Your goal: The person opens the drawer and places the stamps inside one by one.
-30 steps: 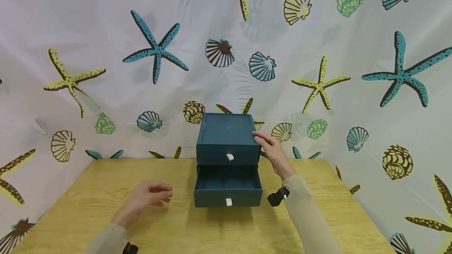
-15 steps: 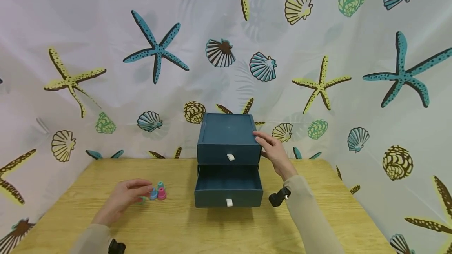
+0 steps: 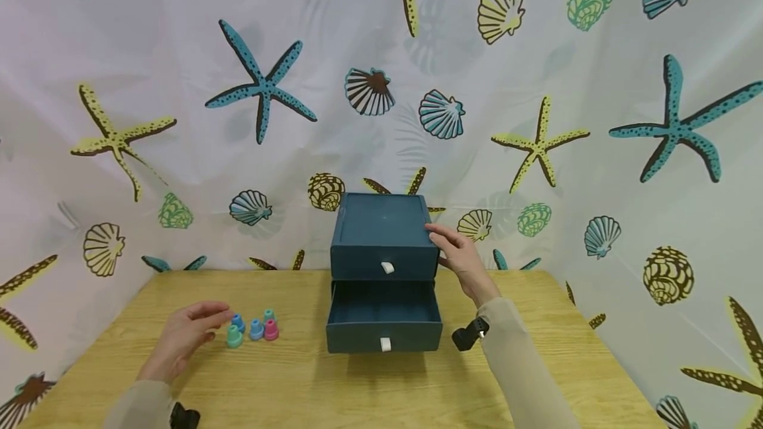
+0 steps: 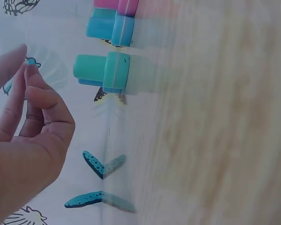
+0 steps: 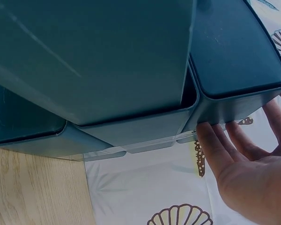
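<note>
**Resting Beside a Cluster of Small Plastic Caps**

Hovering over the yellow wooden table point(image 3: 334, 389), the left hand point(image 3: 185, 336) held nothing, its fingers loosely curled and apart. Just to its right stood the small teal, blue and pink plastic caps point(image 3: 253, 327), close to the fingertips but not touching them; the teal one was nearest. Further right sat the dark blue two-drawer box point(image 3: 384, 234), its lower drawer point(image 3: 384, 323) pulled out. The right hand point(image 3: 461, 258) lay against the box's upper right side, fingers straight and touching it, gripping nothing.
</note>
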Demonstrator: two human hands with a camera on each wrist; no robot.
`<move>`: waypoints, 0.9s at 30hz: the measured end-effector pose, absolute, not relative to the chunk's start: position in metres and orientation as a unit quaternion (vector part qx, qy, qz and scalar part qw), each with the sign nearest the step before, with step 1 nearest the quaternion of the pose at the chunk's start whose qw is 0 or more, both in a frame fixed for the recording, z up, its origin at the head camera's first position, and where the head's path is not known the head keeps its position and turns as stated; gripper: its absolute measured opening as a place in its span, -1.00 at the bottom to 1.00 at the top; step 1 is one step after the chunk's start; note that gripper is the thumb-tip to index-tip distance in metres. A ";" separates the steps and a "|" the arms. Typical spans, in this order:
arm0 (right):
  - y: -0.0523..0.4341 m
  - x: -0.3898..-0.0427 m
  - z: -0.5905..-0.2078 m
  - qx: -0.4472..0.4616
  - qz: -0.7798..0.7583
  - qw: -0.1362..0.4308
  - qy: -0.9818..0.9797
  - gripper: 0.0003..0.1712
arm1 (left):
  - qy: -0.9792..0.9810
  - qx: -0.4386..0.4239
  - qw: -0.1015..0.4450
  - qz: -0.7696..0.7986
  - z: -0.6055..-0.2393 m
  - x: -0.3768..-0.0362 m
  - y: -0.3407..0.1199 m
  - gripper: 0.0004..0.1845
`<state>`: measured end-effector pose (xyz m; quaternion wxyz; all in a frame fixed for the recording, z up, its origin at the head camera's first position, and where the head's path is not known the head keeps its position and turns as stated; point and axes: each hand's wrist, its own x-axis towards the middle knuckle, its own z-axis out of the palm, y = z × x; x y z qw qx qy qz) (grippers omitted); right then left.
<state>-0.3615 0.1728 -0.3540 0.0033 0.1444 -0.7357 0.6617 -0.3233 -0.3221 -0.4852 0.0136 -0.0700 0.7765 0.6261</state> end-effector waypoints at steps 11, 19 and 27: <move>0.173 -0.362 -0.355 0.148 0.664 0.005 -0.733 -0.50 | 0.815 -0.052 0.059 0.574 -0.488 -0.322 -0.328 -0.43; 0.172 -0.362 -0.355 0.146 0.665 0.003 -0.732 -0.50 | 0.818 -0.069 0.069 0.566 -0.490 -0.323 -0.325 -0.51; 0.173 -0.361 -0.354 0.149 0.667 0.002 -0.730 -0.50 | 0.824 -0.070 0.093 0.554 -0.491 -0.327 -0.321 -0.52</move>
